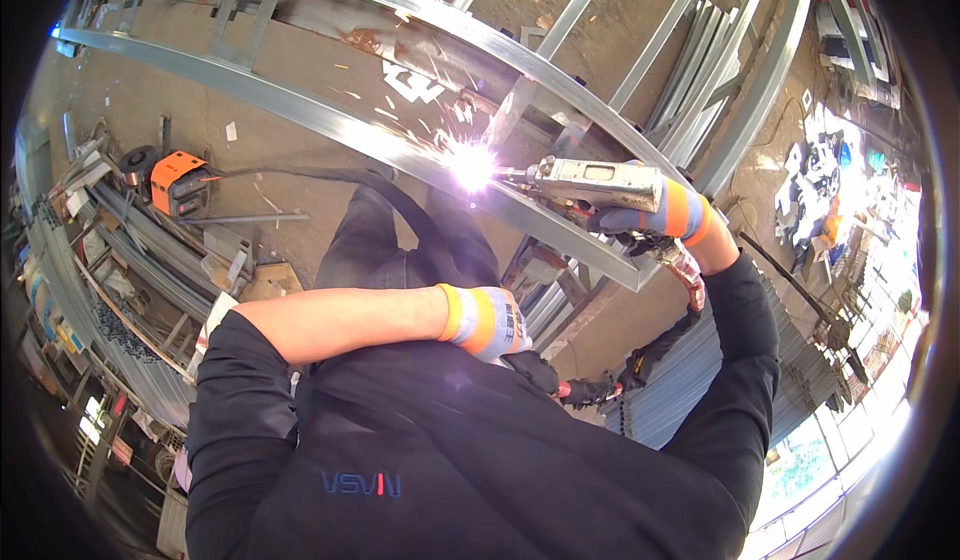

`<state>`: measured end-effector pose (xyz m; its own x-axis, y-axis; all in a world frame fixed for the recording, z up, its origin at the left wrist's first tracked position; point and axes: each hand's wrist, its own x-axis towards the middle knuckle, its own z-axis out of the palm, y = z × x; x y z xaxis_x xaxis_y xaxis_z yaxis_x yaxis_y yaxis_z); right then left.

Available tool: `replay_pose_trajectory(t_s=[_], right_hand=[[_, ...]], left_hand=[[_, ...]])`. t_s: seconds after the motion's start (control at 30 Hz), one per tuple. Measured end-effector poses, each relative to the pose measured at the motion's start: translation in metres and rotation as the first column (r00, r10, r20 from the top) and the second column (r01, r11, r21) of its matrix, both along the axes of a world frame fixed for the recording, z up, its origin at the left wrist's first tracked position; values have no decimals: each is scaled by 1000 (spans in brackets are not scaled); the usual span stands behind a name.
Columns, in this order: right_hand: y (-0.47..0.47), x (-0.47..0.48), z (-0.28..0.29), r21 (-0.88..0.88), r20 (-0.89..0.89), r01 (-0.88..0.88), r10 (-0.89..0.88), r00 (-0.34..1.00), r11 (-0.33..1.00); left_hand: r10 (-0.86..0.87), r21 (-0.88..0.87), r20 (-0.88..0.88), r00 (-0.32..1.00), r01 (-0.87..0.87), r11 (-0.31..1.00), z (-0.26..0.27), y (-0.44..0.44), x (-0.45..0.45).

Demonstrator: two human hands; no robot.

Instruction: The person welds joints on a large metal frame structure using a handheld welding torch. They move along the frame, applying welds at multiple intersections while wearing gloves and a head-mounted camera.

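Note:
My right hand (660, 211), in a grey and orange striped work glove, is closed around a handheld welding torch (600, 177). The torch points left, and a bright arc with flying sparks burns where its tip meets a galvanized square steel tube (360, 132) of a long frame. Glare hides the exact spot. Across my front lies my left hand (491, 324) in a matching glove, closed at my belly on what looks like the dark-sleeved torch cable (532, 369); its fingers are mostly hidden. The cable runs on to the right, up towards the torch handle.
An orange and black wire feeder (178, 183) with a wire spool stands on the floor at left, a dark cable leading from it. Steel profiles (142, 260) are stacked at left. Corrugated sheets (675, 380) lie at lower right. More frame tubes (581, 9) cross the top.

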<state>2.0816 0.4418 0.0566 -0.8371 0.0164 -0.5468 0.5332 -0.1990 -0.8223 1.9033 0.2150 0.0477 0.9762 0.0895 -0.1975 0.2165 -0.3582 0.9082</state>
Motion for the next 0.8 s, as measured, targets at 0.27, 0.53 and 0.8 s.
replay_pose_trajectory(t_s=[0.27,0.53,0.8], right_hand=[[2,6,-4,96,-95,2,7,995,995],[1,13,-13,122,-97,-18,30,995,992],[4,44,23,345,-113,77,-40,993,935]], left_hand=[[-23,-18,-27,999,23,1000,2,4,0],[-33,-40,-23,999,32,999,-1,6,4],[-32,-41,-25,999,31,999,-4,4,12]])
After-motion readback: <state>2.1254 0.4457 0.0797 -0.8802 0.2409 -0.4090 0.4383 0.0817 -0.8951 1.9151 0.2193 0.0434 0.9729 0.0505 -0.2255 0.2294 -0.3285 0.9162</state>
